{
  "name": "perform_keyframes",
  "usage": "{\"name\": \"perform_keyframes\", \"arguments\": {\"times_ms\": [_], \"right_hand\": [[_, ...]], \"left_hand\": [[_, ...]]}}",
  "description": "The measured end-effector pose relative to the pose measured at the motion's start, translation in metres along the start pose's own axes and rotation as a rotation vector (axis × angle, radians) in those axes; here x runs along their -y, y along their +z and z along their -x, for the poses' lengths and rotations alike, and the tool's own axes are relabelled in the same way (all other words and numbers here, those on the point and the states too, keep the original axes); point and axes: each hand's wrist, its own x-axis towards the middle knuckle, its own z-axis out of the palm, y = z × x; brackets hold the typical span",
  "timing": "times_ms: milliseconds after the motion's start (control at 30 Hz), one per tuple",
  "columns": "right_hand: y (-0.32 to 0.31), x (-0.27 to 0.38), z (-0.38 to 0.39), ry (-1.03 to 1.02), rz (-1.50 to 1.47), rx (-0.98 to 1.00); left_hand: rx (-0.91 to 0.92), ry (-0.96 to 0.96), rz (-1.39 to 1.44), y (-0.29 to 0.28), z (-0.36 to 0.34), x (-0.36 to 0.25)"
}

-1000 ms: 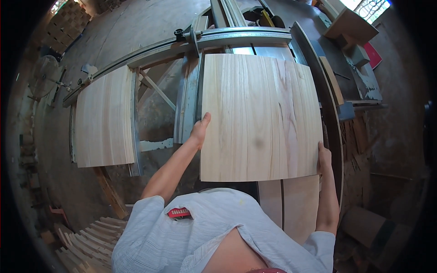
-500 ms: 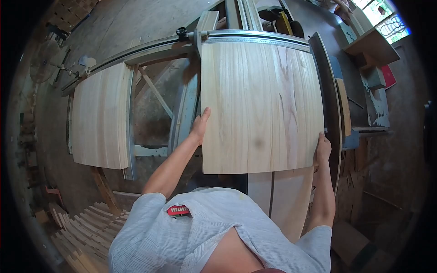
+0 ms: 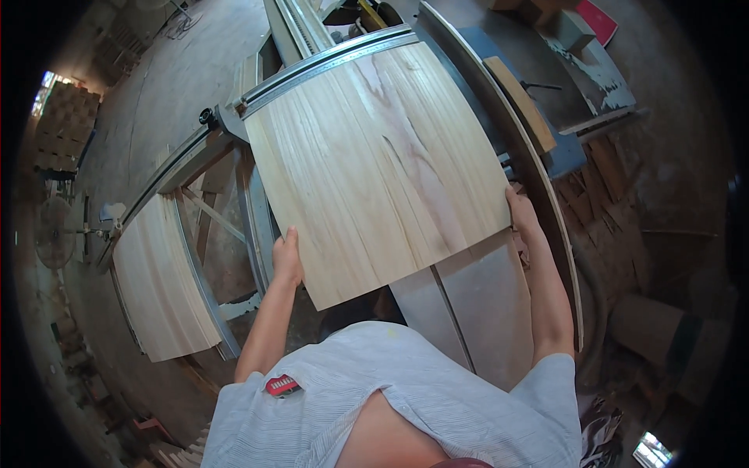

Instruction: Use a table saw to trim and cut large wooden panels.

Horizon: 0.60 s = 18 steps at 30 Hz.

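A wide pale wooden panel (image 3: 374, 171) lies flat before me, its far edge along a metal fence rail (image 3: 335, 56) with a scale on it. My left hand (image 3: 288, 259) grips the panel's left edge near the close corner, thumb up and the other fingers mostly hidden. At the close right corner my right hand (image 3: 522, 209) is closed on the panel's edge, fingers partly out of sight beneath. A metal stop (image 3: 232, 125) with a black knob touches the panel's far left corner. Under its near edge shows a grey machine table (image 3: 488, 292) with a dark slot.
A stack of pale panels (image 3: 160, 281) stands at left on the metal frame (image 3: 253, 214). To the right runs a long upright dark board (image 3: 499, 109), with a blue surface (image 3: 563, 156) and wooden strip (image 3: 519, 105) beyond it. A fan (image 3: 56, 232) stands far left.
My view has turned, so the scene appears tilted. The panel has slid away from me slightly, baring more grey table. My right hand is now closer to its near corner.
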Motion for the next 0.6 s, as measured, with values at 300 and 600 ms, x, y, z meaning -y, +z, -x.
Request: {"name": "perform_keyframes", "arguments": {"times_ms": [300, 600], "right_hand": [[-0.002, -0.022, 0.015, -0.010, -0.023, -0.052], [0.035, 0.050, -0.002, -0.110, 0.175, 0.071]], "left_hand": [[-0.017, -0.009, 0.019, 0.005, 0.028, 0.020], [-0.006, -0.079, 0.028, -0.029, 0.022, -0.016]]}}
